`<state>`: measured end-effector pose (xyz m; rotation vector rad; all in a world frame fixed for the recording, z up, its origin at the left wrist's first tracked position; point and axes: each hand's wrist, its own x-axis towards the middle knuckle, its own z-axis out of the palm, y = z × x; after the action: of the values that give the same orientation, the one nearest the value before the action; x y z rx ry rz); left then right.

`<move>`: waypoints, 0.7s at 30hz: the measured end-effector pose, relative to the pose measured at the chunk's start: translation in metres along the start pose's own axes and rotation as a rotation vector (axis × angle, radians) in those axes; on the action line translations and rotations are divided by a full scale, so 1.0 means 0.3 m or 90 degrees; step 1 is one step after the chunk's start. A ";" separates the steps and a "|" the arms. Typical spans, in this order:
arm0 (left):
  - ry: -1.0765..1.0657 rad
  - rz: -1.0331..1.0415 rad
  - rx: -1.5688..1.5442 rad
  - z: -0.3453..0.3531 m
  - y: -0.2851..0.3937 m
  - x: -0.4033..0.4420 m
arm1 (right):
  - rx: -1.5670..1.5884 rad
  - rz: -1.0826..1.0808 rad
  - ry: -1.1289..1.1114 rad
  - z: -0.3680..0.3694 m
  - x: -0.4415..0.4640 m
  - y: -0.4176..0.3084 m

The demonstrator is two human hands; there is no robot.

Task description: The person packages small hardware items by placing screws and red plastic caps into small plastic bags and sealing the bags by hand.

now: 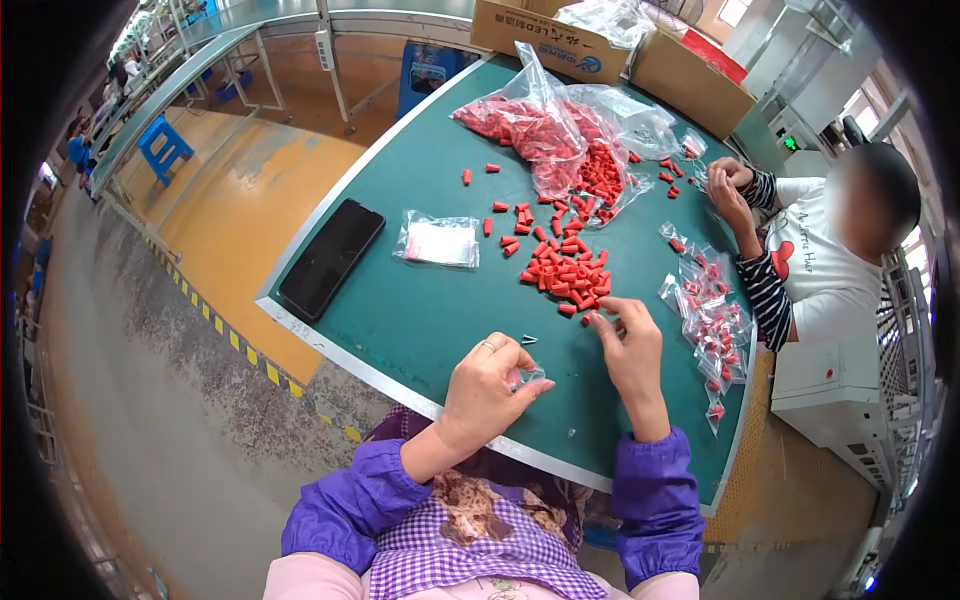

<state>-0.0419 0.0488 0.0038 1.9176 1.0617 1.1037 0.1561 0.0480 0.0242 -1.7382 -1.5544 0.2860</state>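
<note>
from where i stand, the left hand (488, 390) is low over the green table (400, 330), a ring on one finger. its fingers are curled, and thumb and fingertips pinch a small clear bag (524, 377) with something reddish in it. the right hand (634, 352) reaches to the near edge of the loose red caps (562, 275), thumb and forefinger bent toward each other at a cap there; whether they grip it, i can't tell.

just beyond the left hand lie a few small metal pieces (529, 340) (screws, by the look of them). the filled little bags (712, 325) lie heaped to the right of the right hand. farther back, a big clear bag (545, 130) spills more caps. a flat clear packet (438, 241) lies between the phone (332, 260) and the loose caps. across the corner, a co-worker's hands (732, 188) are close together, near cardboard boxes (690, 82).
</note>
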 end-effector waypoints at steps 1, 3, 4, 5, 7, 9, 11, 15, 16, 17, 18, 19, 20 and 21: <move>-0.001 0.002 -0.001 0.006 -0.001 0.001 | -0.025 -0.003 -0.009 0.014 0.009 0.015; 0.008 0.016 0.001 0.015 -0.003 0.002 | -0.096 -0.056 0.003 0.058 0.016 0.045; 0.008 0.018 0.003 0.016 -0.001 0.004 | -0.166 -0.110 0.014 0.073 0.021 0.056; 0.008 0.024 0.007 0.014 0.002 0.005 | -0.164 -0.111 0.015 0.078 0.024 0.067; 0.011 0.026 0.014 0.007 0.002 0.007 | -0.146 -0.064 -0.031 0.082 0.027 0.083; 0.000 0.007 0.007 0.005 0.002 0.011 | -0.171 -0.084 -0.039 0.082 0.023 0.079; -0.024 -0.010 0.016 0.002 0.015 0.020 | -0.199 -0.105 -0.042 0.065 0.032 0.074; 0.002 0.025 0.014 0.026 0.008 0.032 | -0.208 -0.075 -0.121 0.035 0.057 0.075; 0.004 0.025 0.016 0.029 0.004 0.034 | -0.205 -0.085 -0.139 0.034 0.061 0.076; 0.000 0.024 0.019 0.032 0.001 0.036 | -0.204 -0.088 -0.139 0.036 0.055 0.074; -0.004 0.022 0.021 0.034 -0.002 0.039 | -0.129 -0.073 -0.104 0.037 0.044 0.070; -0.003 0.022 0.021 0.035 -0.004 0.043 | -0.054 -0.058 -0.071 0.038 0.037 0.061; -0.001 0.024 0.030 0.037 -0.007 0.046 | -0.054 -0.057 -0.074 0.030 0.029 0.048; -0.002 0.027 0.039 0.040 -0.008 0.043 | 0.082 0.059 -0.114 0.006 0.020 0.002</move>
<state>-0.0279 0.0595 0.0013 1.9978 1.0692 1.1025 0.1569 0.0541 0.0244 -1.7239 -1.5457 0.5889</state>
